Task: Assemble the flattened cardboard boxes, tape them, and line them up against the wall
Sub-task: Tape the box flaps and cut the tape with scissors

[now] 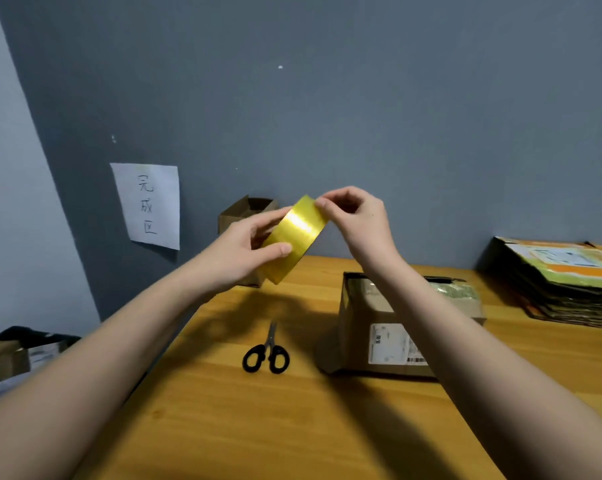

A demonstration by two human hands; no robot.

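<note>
Up above the wooden table [223,410], the left hand [239,249] grips a shiny yellow roll of packing tape [294,239]; the right hand [356,216] pinches its upper edge with curled fingertips. Below the roll lie black-handled scissors [266,353], beside a brown cardboard box [379,327] whose white shipping label is unreadable. Left of the roll hangs a paper sign [149,204]: "完成区".

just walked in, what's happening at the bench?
A person is working on a tape roll held up over the table. The left hand holds the roll, and the right hand picks at its upper edge, probably looking for the tape end. An assembled box sits below, not visibly being taped yet. Scissors lie beside it, untouched. One open box is already at the wall, and flattened boxes are stacked on the right.
</note>
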